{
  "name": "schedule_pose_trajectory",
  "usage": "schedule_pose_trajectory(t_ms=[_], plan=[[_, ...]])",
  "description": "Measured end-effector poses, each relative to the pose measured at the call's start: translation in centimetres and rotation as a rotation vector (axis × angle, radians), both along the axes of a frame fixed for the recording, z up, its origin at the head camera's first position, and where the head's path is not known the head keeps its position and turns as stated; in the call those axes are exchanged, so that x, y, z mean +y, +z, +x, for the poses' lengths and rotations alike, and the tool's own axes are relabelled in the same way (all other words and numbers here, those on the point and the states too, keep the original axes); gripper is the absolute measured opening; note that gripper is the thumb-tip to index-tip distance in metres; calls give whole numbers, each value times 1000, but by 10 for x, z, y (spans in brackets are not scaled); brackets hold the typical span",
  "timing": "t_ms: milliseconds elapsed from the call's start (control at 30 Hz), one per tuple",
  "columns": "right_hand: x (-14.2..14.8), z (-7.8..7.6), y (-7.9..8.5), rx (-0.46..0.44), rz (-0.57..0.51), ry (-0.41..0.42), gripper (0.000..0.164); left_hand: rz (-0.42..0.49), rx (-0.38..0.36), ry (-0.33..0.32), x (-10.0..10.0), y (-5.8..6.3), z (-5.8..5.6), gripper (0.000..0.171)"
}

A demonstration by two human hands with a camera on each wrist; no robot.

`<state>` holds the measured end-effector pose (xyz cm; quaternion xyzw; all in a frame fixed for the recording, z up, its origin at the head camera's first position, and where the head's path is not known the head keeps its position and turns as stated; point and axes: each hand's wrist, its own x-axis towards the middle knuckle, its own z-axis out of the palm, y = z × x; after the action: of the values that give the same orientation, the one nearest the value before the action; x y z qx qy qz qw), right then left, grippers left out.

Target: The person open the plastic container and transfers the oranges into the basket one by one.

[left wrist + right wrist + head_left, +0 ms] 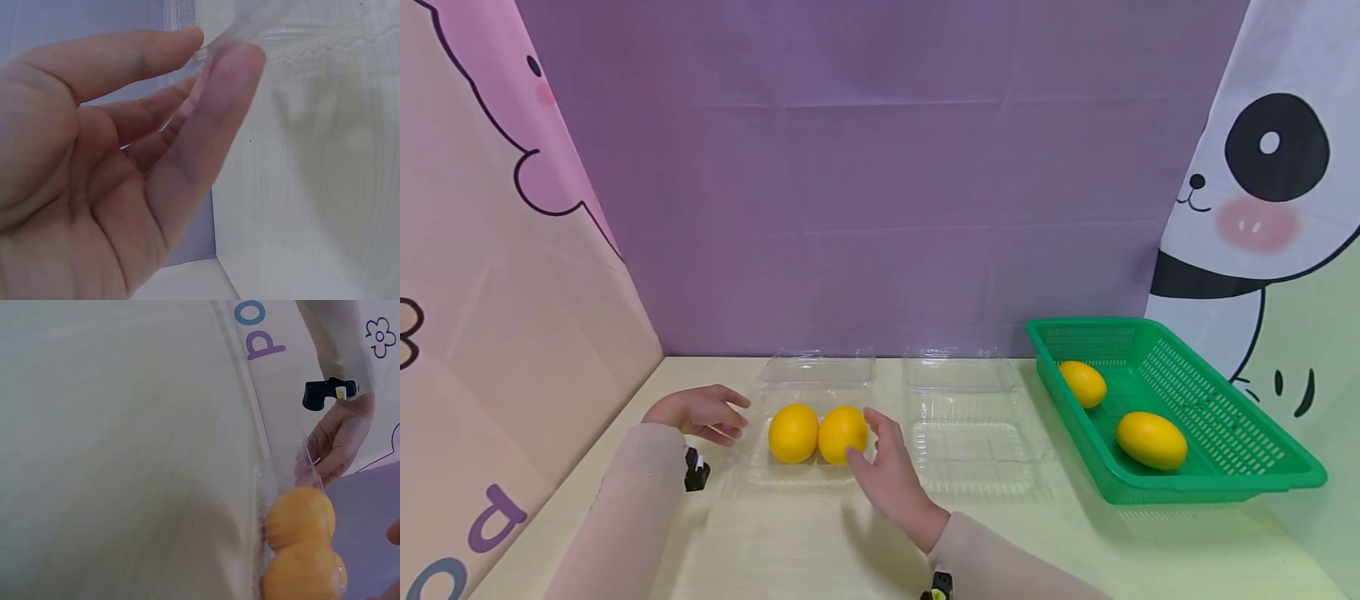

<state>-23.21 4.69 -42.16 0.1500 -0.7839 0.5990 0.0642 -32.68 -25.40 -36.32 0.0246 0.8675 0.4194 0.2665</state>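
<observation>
Two lemons sit side by side in a clear plastic clamshell box, the left lemon (793, 433) against the right lemon (842, 435). My left hand (703, 414) is at the left side of this box (790, 478), its fingers loosely bent. Up close, its fingertips (234, 69) are right at the clear plastic edge. My right hand (895, 477) reaches in from the other side, thumb and forefinger spread at the right lemon. In the right wrist view, only a bit of its fingers (394, 532) shows, beside the lemons.
A second clear clamshell box (973, 446) with its lid up stands to the right. Further right, a green basket (1101, 479) holds a lemon (1082, 383) at the back and another lemon (1152, 440) nearer. A purple backdrop (880, 208) rises behind the table.
</observation>
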Motion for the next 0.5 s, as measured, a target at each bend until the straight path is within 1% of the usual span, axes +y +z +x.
schedule_pose_trajectory(t_ms=[133, 267, 500], plan=[[6, -5, 5, 34, 86, 42, 57, 0, -5, 6, 0, -1, -1, 59], [10, -11, 11, 47, 155, 74, 58, 3, -9, 12, -1, -1, -1, 58], [13, -16, 20, 27, 223, 127, 59, 12, -5, -5, -4, 0, 2, 58]])
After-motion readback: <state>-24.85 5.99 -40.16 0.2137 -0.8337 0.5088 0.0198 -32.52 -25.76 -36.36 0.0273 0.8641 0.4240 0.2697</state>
